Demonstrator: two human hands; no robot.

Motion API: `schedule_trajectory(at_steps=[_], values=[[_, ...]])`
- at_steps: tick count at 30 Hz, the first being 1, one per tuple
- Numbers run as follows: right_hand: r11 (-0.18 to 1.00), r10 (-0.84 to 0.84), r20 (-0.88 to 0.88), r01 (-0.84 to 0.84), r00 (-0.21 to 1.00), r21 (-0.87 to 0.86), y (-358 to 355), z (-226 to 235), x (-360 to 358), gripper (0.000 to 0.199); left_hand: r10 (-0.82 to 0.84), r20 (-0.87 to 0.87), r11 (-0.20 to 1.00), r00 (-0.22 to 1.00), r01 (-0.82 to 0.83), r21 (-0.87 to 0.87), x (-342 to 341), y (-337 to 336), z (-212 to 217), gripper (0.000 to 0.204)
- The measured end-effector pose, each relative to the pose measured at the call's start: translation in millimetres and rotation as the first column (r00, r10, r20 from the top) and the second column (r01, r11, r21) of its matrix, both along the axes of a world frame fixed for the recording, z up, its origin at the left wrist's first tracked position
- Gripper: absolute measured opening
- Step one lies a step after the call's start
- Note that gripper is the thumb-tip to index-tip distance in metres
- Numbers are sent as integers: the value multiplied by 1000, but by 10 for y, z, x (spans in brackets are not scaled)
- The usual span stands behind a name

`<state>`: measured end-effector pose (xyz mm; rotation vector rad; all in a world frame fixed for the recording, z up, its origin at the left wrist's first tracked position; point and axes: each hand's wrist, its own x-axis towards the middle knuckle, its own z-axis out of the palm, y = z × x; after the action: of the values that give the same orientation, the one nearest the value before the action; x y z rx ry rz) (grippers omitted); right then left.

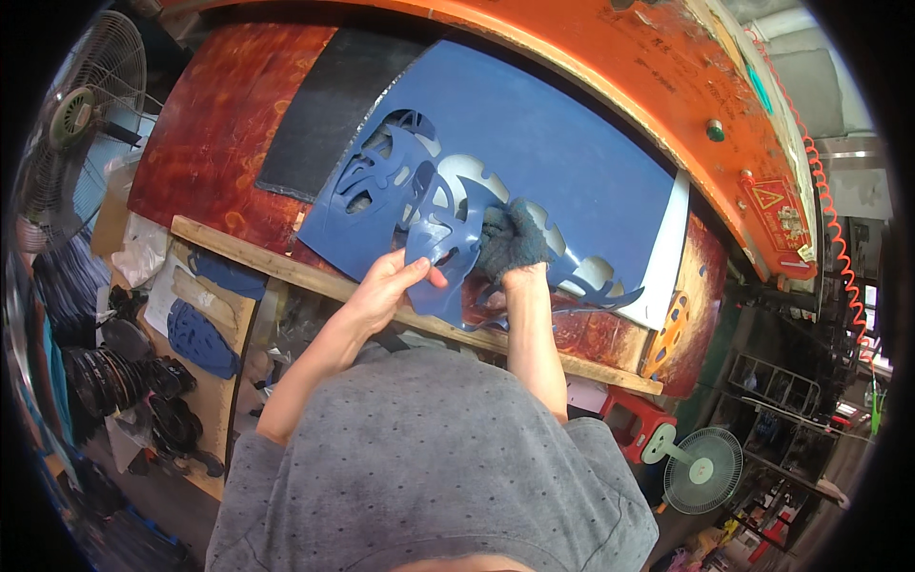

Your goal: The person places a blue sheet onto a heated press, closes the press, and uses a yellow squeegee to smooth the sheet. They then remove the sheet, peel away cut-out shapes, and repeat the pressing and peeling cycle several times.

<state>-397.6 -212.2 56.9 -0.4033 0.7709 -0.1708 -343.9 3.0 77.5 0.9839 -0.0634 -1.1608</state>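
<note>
In judgement, the step in hand was separating a cut-out blue piece (436,234) from the blue sheet (562,124) beyond both hands. The piece lay between the hands. The bare left hand (383,286) pinched its edge, thumb uppermost; the gloved right hand (515,244) curled beside it, its grip undetermined. The next move seemingly called for steady left-hand support.

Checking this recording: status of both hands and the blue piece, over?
Left hand pinching cut blue piece. Gloved right hand at its edge, grip unclear. Blue sheet beyond.
</note>
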Motion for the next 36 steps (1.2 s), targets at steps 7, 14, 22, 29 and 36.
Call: schedule_trajectory(at_steps=[7,14,22,29,36], values=[[964,163,75,-143,984,-222,34,6,47,24,-108,301,992,947,81,99,82,-35,-22,35],[877,289,-107,-308,951,-368,106,161,38,20,-51,331,985,942,-8,172,380,-165,48,39],[629,243,-39,-188,969,-754,230,276,-94,15,238,446,872,863,-392,293,651,-469,-335,22],[579,221,-156,-258,963,-773,-469,397,-407,30,646,318,715,694,-696,64,1200,95,36,25],[13,-16,-355,-355,935,-935,131,1151,-359,22,243,598,931,763,-358,78,528,-219,344,17]])
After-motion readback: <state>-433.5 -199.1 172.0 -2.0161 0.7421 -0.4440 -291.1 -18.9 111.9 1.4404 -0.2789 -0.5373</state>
